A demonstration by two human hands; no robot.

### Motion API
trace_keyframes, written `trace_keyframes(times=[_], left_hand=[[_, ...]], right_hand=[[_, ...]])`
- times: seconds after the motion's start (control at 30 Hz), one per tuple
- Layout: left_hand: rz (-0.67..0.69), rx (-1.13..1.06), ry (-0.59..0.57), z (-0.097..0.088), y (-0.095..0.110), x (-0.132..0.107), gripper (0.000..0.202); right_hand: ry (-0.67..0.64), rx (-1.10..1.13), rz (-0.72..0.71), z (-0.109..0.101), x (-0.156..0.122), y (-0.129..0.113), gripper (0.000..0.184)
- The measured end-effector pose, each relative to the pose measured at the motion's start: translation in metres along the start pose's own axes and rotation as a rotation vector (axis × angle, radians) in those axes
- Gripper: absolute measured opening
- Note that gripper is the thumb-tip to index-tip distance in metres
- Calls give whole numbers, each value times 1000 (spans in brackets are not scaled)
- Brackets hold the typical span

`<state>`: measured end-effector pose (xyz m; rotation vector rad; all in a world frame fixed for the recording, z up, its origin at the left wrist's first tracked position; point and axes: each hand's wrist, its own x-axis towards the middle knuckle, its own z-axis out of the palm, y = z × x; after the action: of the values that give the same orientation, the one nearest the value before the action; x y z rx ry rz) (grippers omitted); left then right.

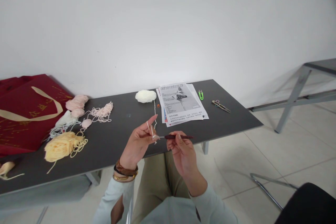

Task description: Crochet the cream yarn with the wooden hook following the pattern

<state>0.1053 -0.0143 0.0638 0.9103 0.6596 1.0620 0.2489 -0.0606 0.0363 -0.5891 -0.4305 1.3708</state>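
left hand [138,143]: closed, pinching yarn [154,112], strand looped over 1 raised finger to keep it taut | right hand [182,150]: grip closed on hook [178,137], tip at left pinch | ball [145,96] beyond both grips on bench [231,119], feeding strand | papers [181,104] right of ball, facing reader

Pale grey-blue sleeves cover both arms; the left wrist [125,172] wears a brown band and a gold bangle; trousers [154,178] look khaki, though partly hidden.
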Motion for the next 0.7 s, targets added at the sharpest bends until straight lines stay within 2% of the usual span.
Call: trace_keyframes(times=[0.1, 0.23, 0.47, 0.7], left_hand=[[-10, 69, -24, 2, 2, -3, 78], [-66, 122, -76, 6, 1, -9, 74], [-62, 128, -18, 6, -1, -7, 75], [-77, 162, -45, 4, 0, -6, 83]], right_hand=[[25, -13, -21, 1, 0, 2, 13], [78, 42, 14, 3, 2, 3, 13], [66, 0, 35, 1, 4, 3, 17], [52, -6, 66, 0, 5, 2, 16]])
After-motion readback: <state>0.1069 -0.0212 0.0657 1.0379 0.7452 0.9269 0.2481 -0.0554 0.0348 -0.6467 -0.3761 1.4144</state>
